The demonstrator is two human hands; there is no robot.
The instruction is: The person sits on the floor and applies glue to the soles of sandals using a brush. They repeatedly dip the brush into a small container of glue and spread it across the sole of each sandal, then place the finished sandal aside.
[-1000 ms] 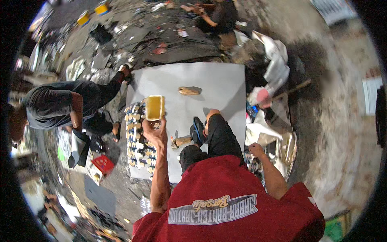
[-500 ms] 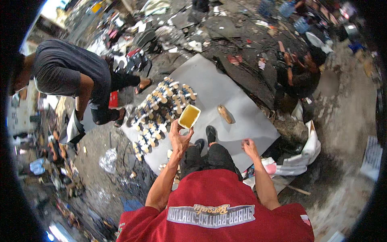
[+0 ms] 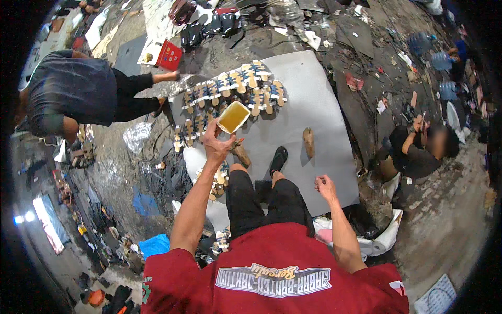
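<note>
My left hand (image 3: 215, 145) is closed around the side of a small rectangular white tub (image 3: 233, 117); yellowish stuff fills its inside. Below the tub, sandals with tan soles and dark and white straps (image 3: 230, 82) lie in rows on a grey sheet (image 3: 334, 125). A brown foot-shaped block, like a shoe last (image 3: 308, 143), rests on the sheet right of my dark shoe. A second such block (image 3: 241, 155), with an orange-red bit at its top, shows beside my left hand. My right hand (image 3: 325, 187) hangs over the sheet's right side, fingers curled in; what they hold, if anything, is hidden.
A person in dark clothes (image 3: 78, 91) bends over at the left. Another person (image 3: 421, 149) sits low at the right. A red box (image 3: 170, 56) stands beyond the sheet, near black footwear (image 3: 212, 26). Scraps litter the ground; a white roll (image 3: 384, 239) lies near my right arm.
My view has shifted, and the sheet sits turned in it. The tub stays in my left hand. The second block has come into sight. The person at the left bends lower.
</note>
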